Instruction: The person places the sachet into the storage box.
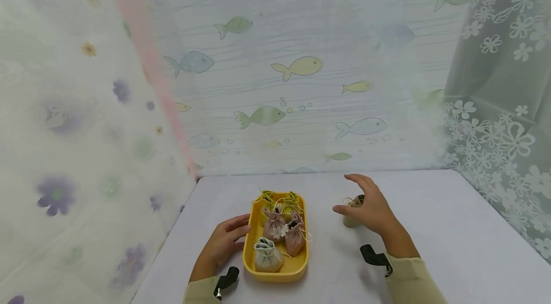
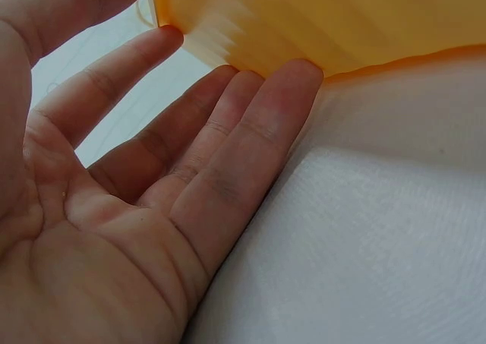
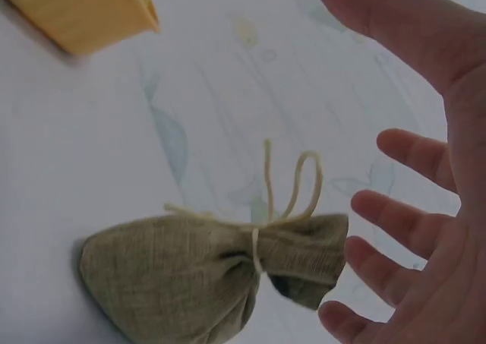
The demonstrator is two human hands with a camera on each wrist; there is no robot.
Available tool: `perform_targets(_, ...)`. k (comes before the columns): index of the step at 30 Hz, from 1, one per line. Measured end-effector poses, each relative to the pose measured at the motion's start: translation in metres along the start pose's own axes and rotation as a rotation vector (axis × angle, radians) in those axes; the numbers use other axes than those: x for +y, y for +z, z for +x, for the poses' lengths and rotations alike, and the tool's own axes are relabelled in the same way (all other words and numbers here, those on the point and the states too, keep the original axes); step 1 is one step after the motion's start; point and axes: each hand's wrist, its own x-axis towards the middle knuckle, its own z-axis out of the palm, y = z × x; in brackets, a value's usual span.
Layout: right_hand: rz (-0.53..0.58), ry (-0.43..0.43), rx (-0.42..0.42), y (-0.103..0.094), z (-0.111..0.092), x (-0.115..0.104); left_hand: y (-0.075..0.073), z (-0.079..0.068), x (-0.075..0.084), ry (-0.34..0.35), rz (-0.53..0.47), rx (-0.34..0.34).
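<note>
A yellow tray (image 1: 275, 276) stands on the white table, with several small drawstring pouches inside it. Against the tray's left wall rest the fingertips of my left hand (image 1: 225, 243), its fingers nearly straight, as the left wrist view also shows. To the right of the tray, an olive-brown cloth pouch (image 3: 171, 276) tied with a pale yellow cord stands on the table. My right hand (image 1: 375, 211) is beside that pouch, thumb and fingers spread wide. In the right wrist view a gap lies between the thumb and the pouch, and the fingertips are close to its gathered neck.
In the tray are a pale grey-green pouch (image 1: 268, 257), two dusty-pink pouches (image 1: 295, 237) and yellow-green ones at the far end. A fish-print curtain (image 1: 301, 103) hangs behind the white table (image 1: 430, 227). A flowered curtain (image 1: 77, 151) is at the left.
</note>
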Motion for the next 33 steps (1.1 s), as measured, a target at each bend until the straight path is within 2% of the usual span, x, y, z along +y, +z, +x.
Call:
perform_targets(8,0.034,0.086,-0.083,-0.003,-0.004,0.034,-0.001,0.000,-0.001,0.011,-0.008,-0.012)
perform_targets(14,0.120,0.123,-0.113,-0.003,-0.008,0.052,-0.001,-0.001,-0.001,0.010,-0.017,-0.015)
perform_targets(17,0.116,0.122,-0.089,0.000,-0.007,0.058,-0.001,-0.001,0.000,0.008,-0.010,-0.014)
perform_targets(24,0.072,0.056,0.043,0.006,-0.003,0.059,0.001,-0.003,0.003,0.000,-0.015,-0.009)
perform_targets(33,0.014,0.019,0.077,0.007,-0.002,0.046,0.001,-0.002,0.003,-0.001,-0.024,-0.009)
